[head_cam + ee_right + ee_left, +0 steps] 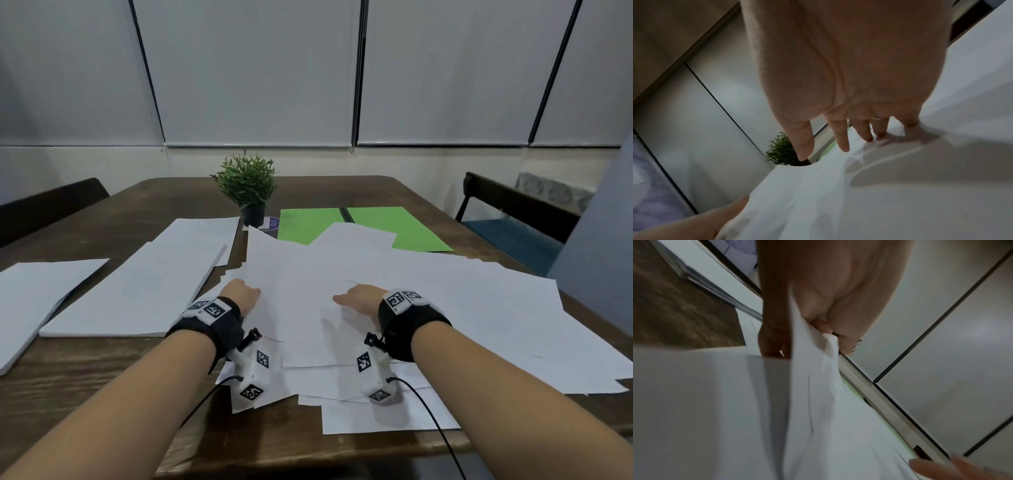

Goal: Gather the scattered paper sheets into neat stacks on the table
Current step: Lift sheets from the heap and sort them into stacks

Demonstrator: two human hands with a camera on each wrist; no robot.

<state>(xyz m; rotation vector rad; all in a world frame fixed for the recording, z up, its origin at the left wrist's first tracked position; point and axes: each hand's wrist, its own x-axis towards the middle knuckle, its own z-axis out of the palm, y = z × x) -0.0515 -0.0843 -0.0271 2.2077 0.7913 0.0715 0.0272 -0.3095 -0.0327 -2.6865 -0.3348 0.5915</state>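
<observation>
A loose heap of white sheets [428, 308] covers the middle and right of the dark wooden table [102, 370]. My left hand [241, 294] is at the heap's left edge. In the left wrist view it [824, 327] pinches the edge of one sheet [812, 369] between thumb and curled fingers, and the sheet bends upward. My right hand [358, 299] lies on top of the heap. In the right wrist view its [840, 139] fingers are straight and spread, tips pressing the paper [900, 186]. Three tidy stacks lie to the left [137, 294], [202, 236], [37, 291].
An open green folder [366, 222] lies behind the heap, partly covered by sheets. A small potted plant [248, 186] stands at the back centre. A dark chair [51, 205] is at the left, a blue-seated chair [513, 236] at the right. Some sheets overhang the near table edge [387, 421].
</observation>
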